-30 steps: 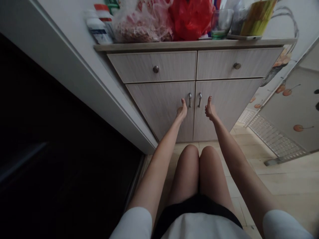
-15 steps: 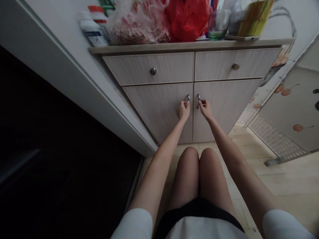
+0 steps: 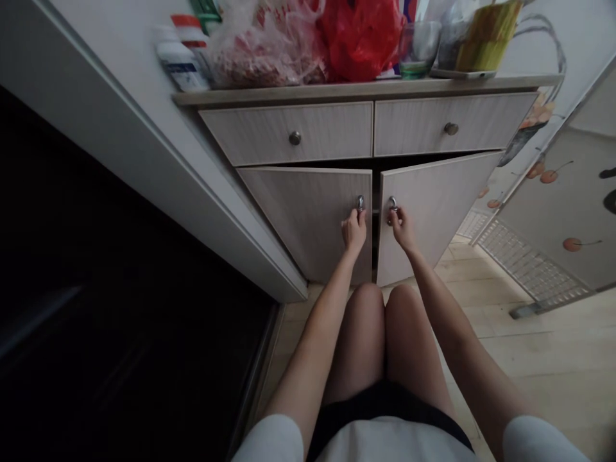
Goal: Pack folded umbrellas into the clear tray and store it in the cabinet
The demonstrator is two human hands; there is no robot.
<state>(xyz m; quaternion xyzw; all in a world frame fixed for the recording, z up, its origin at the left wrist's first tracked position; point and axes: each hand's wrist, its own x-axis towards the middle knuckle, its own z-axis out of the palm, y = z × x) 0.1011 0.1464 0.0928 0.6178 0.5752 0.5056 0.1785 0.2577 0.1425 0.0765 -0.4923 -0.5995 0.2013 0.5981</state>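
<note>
In the head view, the fingers of my left hand (image 3: 355,231) were curled closed, pinching the lower part of the left handle (image 3: 360,202). The fingers of my right hand (image 3: 402,228) were pressed together on the lower part of the right handle (image 3: 393,202).

I counted two metal handles, one on each of two doors, both below the front edge of the counter (image 3: 337,94) and near its middle. The left door (image 3: 303,215) and the right door (image 3: 437,208) both stood ajar, with a dark gap between them. Above them, just under the front edge, sat two drawers, the left drawer (image 3: 332,128) and the right drawer (image 3: 409,128), with one round knob apiece.

Near the counter's left corner stood one white bottle (image 3: 185,72) and, behind it, one orange lid (image 3: 186,21). Along the front edge toward the right came one clear bag (image 3: 264,58), one red bag (image 3: 360,38), one glass (image 3: 418,48) and, nearer the right corner, one yellow container (image 3: 486,42).
</note>
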